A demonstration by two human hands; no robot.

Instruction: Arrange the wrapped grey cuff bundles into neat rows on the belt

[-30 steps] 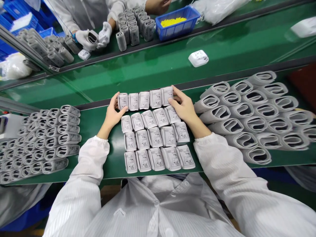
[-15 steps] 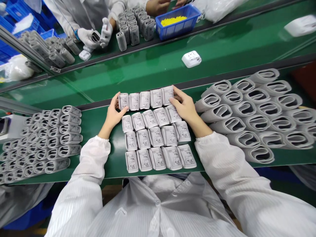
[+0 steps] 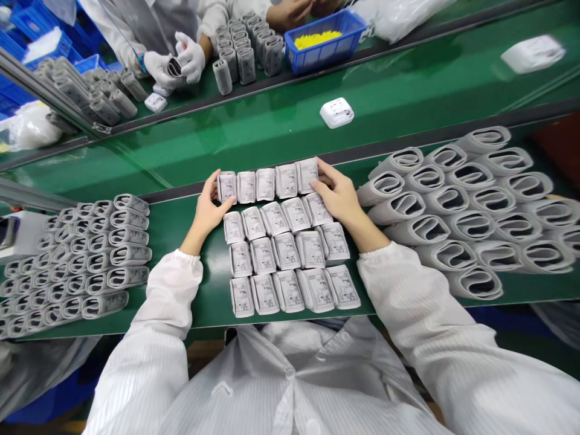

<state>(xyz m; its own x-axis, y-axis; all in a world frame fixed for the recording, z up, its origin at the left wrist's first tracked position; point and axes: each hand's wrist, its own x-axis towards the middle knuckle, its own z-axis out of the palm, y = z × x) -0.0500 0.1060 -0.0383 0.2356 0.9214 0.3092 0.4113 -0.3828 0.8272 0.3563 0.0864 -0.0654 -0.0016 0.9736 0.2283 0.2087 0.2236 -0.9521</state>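
Folded grey cuffs printed with small drawings, which look like blood pressure cuffs, lie in several rows on the green bench (image 3: 208, 290) before me. My left hand (image 3: 211, 202) is closed on the left end of the farthest row, its thumb against the front of the end cuff (image 3: 226, 186). At the other end, my right hand (image 3: 336, 192) grips the rightmost cuff (image 3: 307, 174), fingers behind and thumb in front. Three more cuffs (image 3: 265, 183) stand pressed side by side between them. Nearer my body lies the front row of cuffs (image 3: 289, 291).
Stacked rolled cuffs stand at left (image 3: 97, 260) and right (image 3: 480, 220). Beyond a dark rail, a green conveyor belt (image 3: 217, 139) carries white devices (image 3: 336, 113). Across it, a co-worker's gloved hands (image 3: 181, 63) hold a cuff near a blue bin (image 3: 324, 48) with yellow pieces.
The white devices on the belt have shifted left. Across the belt, the co-worker's gloved hand has closed in on the cuff there. My hands and the cuff rows look unmoved.
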